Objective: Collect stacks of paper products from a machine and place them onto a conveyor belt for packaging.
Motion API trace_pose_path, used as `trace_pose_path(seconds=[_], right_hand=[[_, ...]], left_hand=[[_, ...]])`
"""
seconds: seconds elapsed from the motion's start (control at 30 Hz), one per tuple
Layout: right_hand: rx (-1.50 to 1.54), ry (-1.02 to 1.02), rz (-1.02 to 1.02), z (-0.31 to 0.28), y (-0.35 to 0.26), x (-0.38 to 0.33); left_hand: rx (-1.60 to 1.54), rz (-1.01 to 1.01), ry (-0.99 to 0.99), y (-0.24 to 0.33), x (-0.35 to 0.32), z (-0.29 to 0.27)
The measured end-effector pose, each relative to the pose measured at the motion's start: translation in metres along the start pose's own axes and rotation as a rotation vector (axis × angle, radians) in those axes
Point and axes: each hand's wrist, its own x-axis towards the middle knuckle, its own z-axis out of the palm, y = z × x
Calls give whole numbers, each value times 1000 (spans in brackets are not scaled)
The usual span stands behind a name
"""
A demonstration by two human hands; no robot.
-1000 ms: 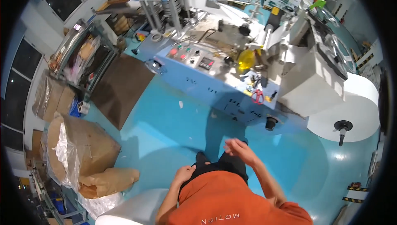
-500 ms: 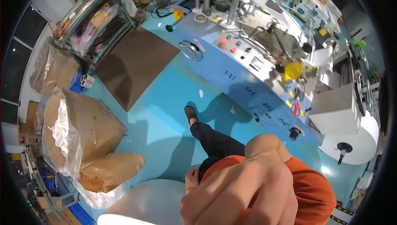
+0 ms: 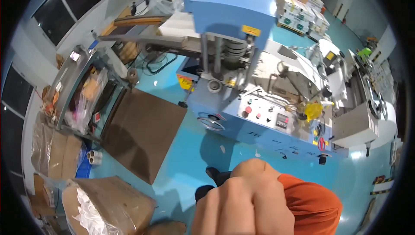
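Note:
My right hand (image 3: 246, 207) is raised large and close at the lower middle, its knuckles up and fingers curled in. Whether anything is inside the fingers is hidden. An orange sleeve (image 3: 311, 200) shows to its right. My left hand is not in view. Beyond the right hand, and apart from it, stands a blue machine (image 3: 235, 10) with a control panel (image 3: 261, 116) of red and green buttons. A handwheel (image 3: 211, 122) sits on its front. At the panel's right end are a yellow bundle (image 3: 313, 111) and a pair of red-handled scissors (image 3: 321, 143).
A brown mat (image 3: 142, 131) covers part of the blue floor, left of the machine. Nearer is a large carton (image 3: 116, 200) with white crumpled material. A metal rack (image 3: 73, 88) lines the left wall. Stacked boxes (image 3: 296, 14) stand far right; a white roll (image 3: 387, 122) is at right.
My view has lifted and shifted, so more of the machine's top shows and the carton sits lower. My right hand stays curled near the bottom. My legs show less.

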Motion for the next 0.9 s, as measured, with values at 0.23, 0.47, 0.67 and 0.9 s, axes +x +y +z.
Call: trace_pose_path(seconds=[0.23,0.47,0.67,0.9], right_hand=[[-243,391,266,-28,92,-20],[-179,47,1201,-132,206,-55],[-485,-779,1481,-213,334,-200],[-1417,-1500,1943,-356,318,-329]], left_hand=[[71,-130,6,-73,75,-60],[39,-102,47,-48,183,-194],[71,-36,-21,1,257,-320],[147,0,-153,51,327,-427]])
